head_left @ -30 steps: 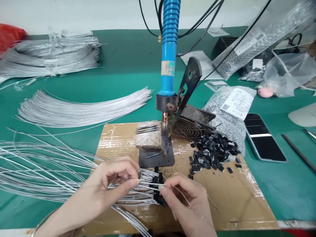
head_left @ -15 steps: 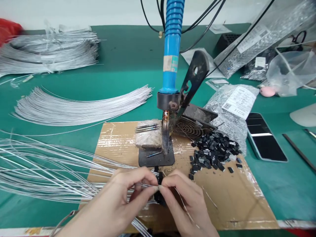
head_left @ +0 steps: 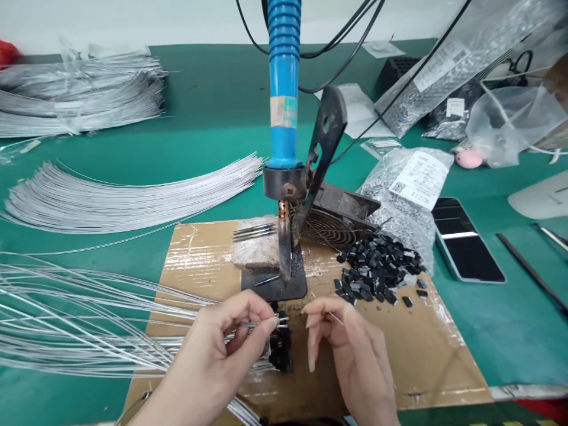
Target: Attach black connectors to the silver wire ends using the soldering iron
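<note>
My left hand (head_left: 235,337) is closed, thumb and forefinger pinching a thin grey wire (head_left: 283,321) close to its bare end. Just beyond those fingertips, small black connector pieces (head_left: 280,349) sit at the ends of the wire bundle (head_left: 146,349). My right hand (head_left: 348,343) is held apart to the right, its fingers loosely curled. A short stretch of thin bright wire (head_left: 336,318) shows between its thumb and forefinger; the rest is hidden by the hand. Above both hands stands a blue-handled soldering iron (head_left: 284,130), its tip pointing down over a black plate (head_left: 293,289).
Loose black connectors (head_left: 381,269) are heaped on the cardboard (head_left: 426,355), beside a black fan (head_left: 332,225). A phone (head_left: 470,254) and bubble-wrapped bags (head_left: 399,195) lie at right. Grey wire bundles (head_left: 133,198) lie at left. The iron's bracket (head_left: 326,136) leans above the work.
My right hand has come away from my left and moved right, its fingers loosening. The left hand keeps its pinch on the wire. The whole view has shifted slightly.
</note>
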Tool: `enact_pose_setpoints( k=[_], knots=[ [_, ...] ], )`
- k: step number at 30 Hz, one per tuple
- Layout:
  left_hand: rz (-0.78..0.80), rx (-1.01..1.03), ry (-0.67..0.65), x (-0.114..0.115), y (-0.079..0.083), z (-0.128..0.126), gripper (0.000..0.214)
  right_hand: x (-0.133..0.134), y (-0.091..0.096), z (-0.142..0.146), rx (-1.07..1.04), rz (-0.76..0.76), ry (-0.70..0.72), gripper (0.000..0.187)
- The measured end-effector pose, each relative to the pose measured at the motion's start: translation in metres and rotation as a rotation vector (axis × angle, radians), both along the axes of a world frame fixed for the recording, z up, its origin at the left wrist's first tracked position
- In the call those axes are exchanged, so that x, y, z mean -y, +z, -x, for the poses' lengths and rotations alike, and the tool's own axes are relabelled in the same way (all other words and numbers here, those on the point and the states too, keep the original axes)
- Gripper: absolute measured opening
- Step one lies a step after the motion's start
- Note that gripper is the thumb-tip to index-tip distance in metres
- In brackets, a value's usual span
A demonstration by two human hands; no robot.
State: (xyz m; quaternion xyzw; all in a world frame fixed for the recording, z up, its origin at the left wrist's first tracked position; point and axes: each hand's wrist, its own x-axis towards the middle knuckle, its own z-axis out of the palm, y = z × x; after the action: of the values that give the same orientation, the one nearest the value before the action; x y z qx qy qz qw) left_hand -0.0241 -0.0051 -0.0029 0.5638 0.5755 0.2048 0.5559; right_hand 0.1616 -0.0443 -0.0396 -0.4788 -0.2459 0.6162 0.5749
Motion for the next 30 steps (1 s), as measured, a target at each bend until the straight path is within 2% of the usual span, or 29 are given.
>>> enact_pose_setpoints(
  k=[5,12,16,21,30],
  knots=[
    [0.046,0.013,0.117,0.001,0.006,-0.005,0.026,-0.003,0.004,0.01,0.098,0.023,0.075,0.025],
    [-0.019,0.016,0.147,0.005,0.005,-0.005,0.026,-0.002,0.005,0.023,0.01,0.03,0.082,0.017],
    [-0.113,-0.032,0.098,0.008,0.001,-0.003,0.026,-0.001,0.005,0.025,-0.086,0.094,0.078,0.018],
    [-0.158,-0.048,0.17,0.011,0.003,-0.007,0.026,-0.003,0.005,0.027,-0.193,0.158,0.074,0.023],
    [-0.139,0.014,0.171,0.014,0.002,-0.007,0.025,-0.006,0.004,0.016,-0.283,0.216,0.175,0.025]
  ],
)
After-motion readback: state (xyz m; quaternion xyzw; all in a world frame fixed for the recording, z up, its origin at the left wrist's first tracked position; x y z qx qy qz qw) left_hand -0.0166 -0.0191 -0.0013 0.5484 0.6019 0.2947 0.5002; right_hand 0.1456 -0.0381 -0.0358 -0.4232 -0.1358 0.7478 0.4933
